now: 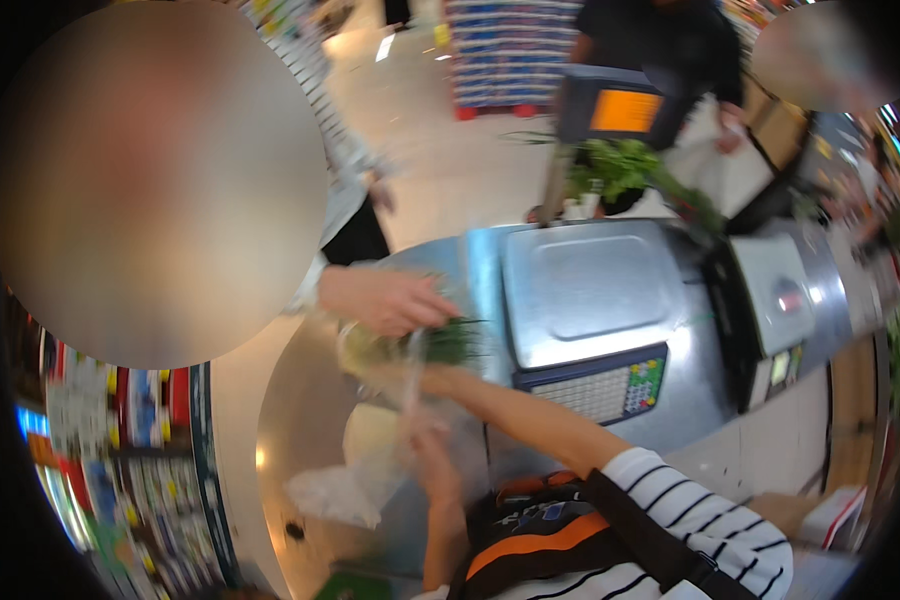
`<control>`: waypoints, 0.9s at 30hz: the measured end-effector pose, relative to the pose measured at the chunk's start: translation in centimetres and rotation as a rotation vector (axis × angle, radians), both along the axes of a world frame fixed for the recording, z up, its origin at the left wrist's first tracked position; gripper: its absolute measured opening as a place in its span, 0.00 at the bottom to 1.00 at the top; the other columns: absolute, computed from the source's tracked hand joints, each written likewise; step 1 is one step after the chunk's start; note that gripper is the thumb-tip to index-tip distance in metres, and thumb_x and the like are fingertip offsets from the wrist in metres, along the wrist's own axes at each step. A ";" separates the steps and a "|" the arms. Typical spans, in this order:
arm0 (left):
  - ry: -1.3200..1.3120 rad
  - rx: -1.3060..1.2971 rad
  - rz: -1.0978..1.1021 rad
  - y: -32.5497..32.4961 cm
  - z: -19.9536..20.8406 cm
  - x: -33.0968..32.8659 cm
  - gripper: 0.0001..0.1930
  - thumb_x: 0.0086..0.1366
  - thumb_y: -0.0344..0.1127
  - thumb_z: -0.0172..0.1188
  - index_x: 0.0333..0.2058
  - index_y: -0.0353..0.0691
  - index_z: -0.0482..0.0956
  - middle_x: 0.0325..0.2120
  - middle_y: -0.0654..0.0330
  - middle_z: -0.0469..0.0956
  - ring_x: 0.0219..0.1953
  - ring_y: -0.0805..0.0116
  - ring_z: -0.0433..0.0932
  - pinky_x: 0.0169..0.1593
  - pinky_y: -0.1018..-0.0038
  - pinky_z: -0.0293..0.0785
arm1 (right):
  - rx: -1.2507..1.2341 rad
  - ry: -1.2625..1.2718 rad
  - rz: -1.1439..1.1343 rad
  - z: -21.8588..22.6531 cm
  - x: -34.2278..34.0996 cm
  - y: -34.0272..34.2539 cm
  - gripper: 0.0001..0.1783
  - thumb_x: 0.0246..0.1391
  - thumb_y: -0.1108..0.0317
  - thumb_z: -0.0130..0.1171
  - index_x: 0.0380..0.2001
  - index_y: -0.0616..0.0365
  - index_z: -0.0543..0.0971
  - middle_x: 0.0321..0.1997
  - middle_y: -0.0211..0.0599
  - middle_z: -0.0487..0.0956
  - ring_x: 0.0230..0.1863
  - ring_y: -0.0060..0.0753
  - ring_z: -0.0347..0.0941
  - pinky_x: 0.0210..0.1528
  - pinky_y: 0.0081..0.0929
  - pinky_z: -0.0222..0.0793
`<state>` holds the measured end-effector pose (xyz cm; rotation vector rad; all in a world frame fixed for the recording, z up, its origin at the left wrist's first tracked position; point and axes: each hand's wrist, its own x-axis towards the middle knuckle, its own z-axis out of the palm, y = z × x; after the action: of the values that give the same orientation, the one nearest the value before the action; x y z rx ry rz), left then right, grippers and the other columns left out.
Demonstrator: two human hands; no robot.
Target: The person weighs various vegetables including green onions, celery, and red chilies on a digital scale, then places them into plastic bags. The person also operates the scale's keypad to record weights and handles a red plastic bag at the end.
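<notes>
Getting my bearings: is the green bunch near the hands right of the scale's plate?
No, the green bunch is left of the plate.

Left hand (434,450) and plastic bag (335,496): blurred. Right hand (394,376): fingers indistinct. Greens (457,343): partly covered by another person's hand (390,300). Keypad (592,397): markings too small to read. Green object (354,586): cut off by lower edge.

green leaves (454,343) — bunched, plastic bag (338,496) — crumpled
</notes>
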<state>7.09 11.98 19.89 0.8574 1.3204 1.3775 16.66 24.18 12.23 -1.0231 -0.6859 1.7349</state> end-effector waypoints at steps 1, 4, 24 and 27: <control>-0.032 -0.004 -0.015 0.6 1.3 -0.3 0.15 0.70 0.38 0.47 0.51 0.38 0.73 0.20 0.71 0.68 0.22 0.87 0.62 0.21 0.89 0.52 | 0.015 0.007 0.002 -0.1 0.0 0.1 0.22 0.47 0.72 0.62 0.49 0.58 0.73 0.50 0.37 0.74 0.51 0.29 0.68 0.53 0.26 0.64; 0.006 0.038 0.022 1.8 3.6 0.3 0.15 0.69 0.37 0.48 0.50 0.38 0.73 0.23 0.69 0.68 0.19 0.90 0.57 0.19 0.91 0.48 | 0.085 0.011 -0.003 1.3 -0.3 -0.7 0.22 0.47 0.71 0.62 0.48 0.58 0.74 0.49 0.36 0.75 0.51 0.29 0.69 0.53 0.26 0.65; -1.252 -0.580 -0.426 -10.4 1.4 -2.2 0.10 0.64 0.30 0.51 0.42 0.36 0.74 0.38 0.56 0.75 0.40 0.64 0.72 0.45 0.74 0.71 | 0.326 -1.107 -0.797 10.4 34.3 -21.1 0.13 0.55 0.68 0.56 0.43 0.58 0.77 0.38 0.37 0.82 0.39 0.30 0.78 0.42 0.25 0.72; -1.125 -0.561 -0.104 -12.1 -2.7 -0.9 0.15 0.66 0.29 0.50 0.51 0.33 0.68 0.37 0.58 0.75 0.37 0.70 0.74 0.41 0.80 0.76 | 0.410 -1.209 -0.985 11.0 42.1 -19.5 0.23 0.48 0.70 0.60 0.50 0.60 0.71 0.43 0.41 0.79 0.43 0.37 0.77 0.46 0.29 0.71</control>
<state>6.23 -0.16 17.20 -0.2525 0.6621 1.0230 58.79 4.67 23.21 -1.6675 -0.9439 0.0006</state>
